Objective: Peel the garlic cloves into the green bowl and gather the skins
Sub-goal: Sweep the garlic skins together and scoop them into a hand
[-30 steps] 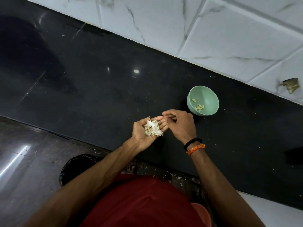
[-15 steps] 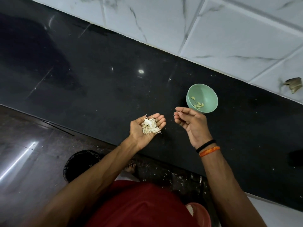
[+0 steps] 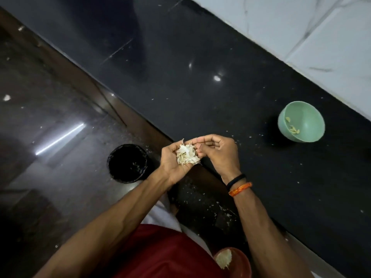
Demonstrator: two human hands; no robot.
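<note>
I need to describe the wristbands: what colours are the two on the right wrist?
One black band and one orange band, in the head view.

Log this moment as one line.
left hand cups garlic skins | right hand pinches at pile | green bowl holds cloves

Pale green bowl (image 3: pixel 309 125), speckled black counter (image 3: pixel 200 57), white garlic skins (image 3: pixel 187 155), orange wristband (image 3: pixel 240 189).

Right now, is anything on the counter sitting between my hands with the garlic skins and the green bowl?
Nothing visible does. The left hand cups the garlic skins, the right hand touches them, and only bare black counter with small flecks lies between them and the green bowl.
</note>
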